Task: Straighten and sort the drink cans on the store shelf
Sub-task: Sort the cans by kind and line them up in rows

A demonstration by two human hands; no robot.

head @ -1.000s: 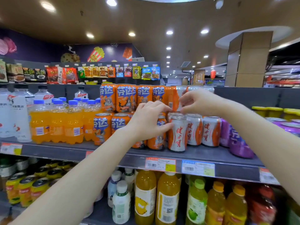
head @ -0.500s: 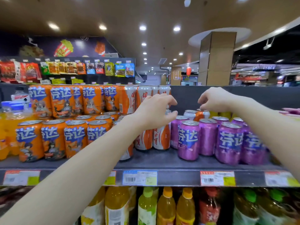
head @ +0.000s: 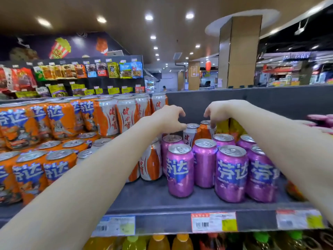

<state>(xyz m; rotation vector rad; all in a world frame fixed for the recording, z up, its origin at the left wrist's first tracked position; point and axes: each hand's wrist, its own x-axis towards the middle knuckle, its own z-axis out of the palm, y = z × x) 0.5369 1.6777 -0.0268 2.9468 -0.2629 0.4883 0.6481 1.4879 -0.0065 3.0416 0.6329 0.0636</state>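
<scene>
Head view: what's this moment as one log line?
left hand: thumb by white can; right hand: holding orange can by top; purple cans: upright in front

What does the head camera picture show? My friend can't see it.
Two bare hands reach over purple cans to two white-and-orange cans at the back of a grey store shelf. The right hand has its fingers on one can's top; the left hand hovers by the other. Orange cans fill the left side.
</scene>
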